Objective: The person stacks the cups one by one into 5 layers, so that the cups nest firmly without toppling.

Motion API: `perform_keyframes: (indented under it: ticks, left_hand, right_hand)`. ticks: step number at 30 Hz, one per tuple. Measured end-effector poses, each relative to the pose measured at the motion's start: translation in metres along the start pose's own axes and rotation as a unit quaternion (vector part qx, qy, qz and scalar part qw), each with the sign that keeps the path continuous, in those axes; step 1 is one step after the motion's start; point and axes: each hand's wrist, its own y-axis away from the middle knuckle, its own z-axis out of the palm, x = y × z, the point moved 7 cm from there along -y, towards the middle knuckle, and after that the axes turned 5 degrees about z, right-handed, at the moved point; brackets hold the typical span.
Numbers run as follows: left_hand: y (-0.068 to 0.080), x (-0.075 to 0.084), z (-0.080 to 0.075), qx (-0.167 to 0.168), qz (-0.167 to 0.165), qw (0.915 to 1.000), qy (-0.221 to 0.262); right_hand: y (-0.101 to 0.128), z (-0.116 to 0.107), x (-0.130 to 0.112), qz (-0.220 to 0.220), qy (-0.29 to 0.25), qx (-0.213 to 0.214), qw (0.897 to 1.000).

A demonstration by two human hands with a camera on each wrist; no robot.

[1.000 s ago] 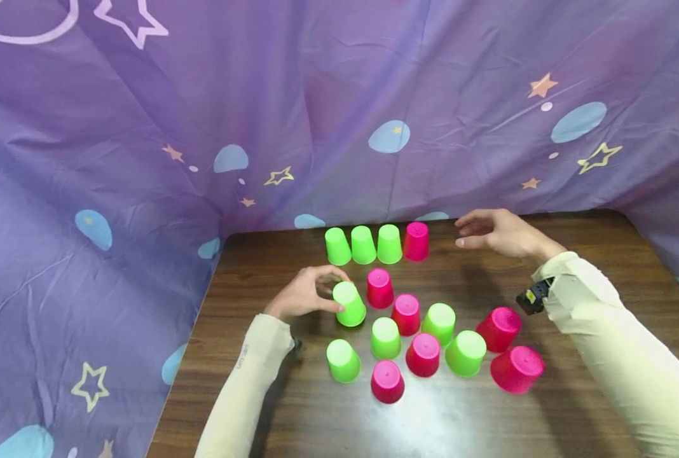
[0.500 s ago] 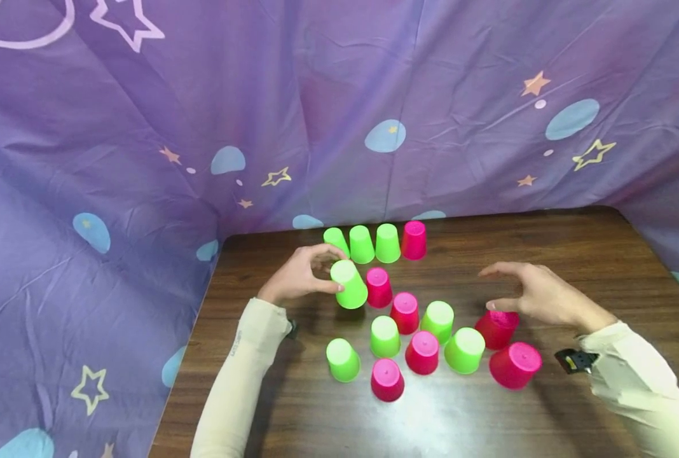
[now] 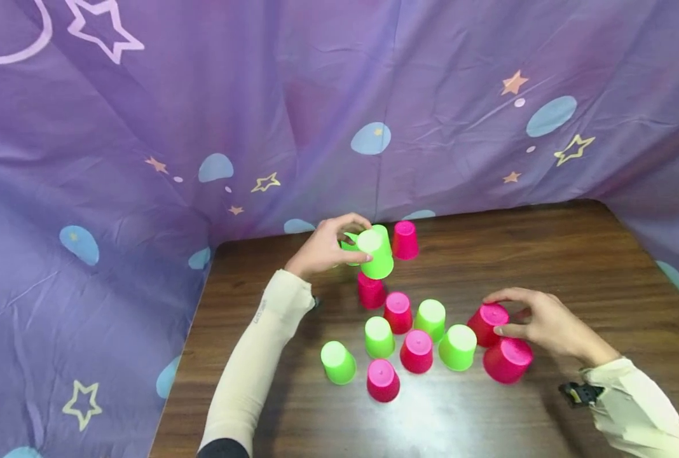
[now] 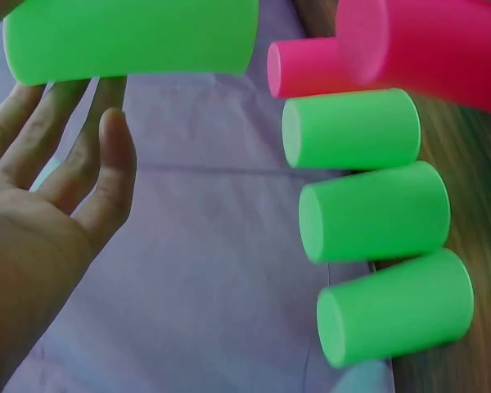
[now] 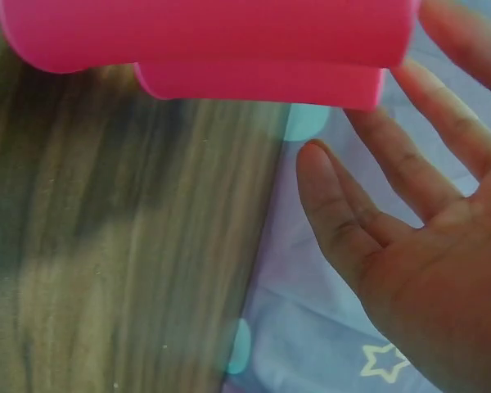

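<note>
Fingers of the left hand (image 3: 325, 249) pinch a green cup (image 3: 376, 253), which has risen off the surface (image 3: 545, 254) in the past second to hover over the back row (image 4: 368, 217). Further right, the right hand (image 3: 536, 323) has dropped onto a pink cup (image 3: 490, 323); its fingers seem to clasp it, though the wrist view is blurred.

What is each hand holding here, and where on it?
The left hand grips a green cup by its side wall. The right hand touches a pink cup near its top; a firm grip cannot be told.
</note>
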Motion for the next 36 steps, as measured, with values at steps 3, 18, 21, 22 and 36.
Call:
perform_keyframes:
  ticks: [3,18,21,22,36]
  left_hand:
    - [-0.017,0.001,0.007,0.002,0.000,1.0000,0.007]
    - [-0.078,0.005,0.037,-0.040,0.021,0.9979,-0.047]
    - [-0.085,0.002,0.044,-0.048,0.019,0.9966,-0.063]
    - [-0.088,0.001,0.046,-0.050,0.018,0.9961,-0.071]
    - [-0.122,-0.014,0.087,-0.112,-0.001,0.9777,-0.178]
  right_hand:
    - [0.001,-0.001,0.004,-0.012,-0.002,0.020,1.000]
    - [-0.002,0.004,0.012,0.014,-0.011,0.029,0.999]
    - [-0.002,0.003,0.012,0.011,-0.011,0.036,0.999]
    - [-0.002,0.003,0.012,0.011,-0.010,0.036,0.999]
    - [0.004,0.009,0.023,0.004,-0.052,0.030,0.998]
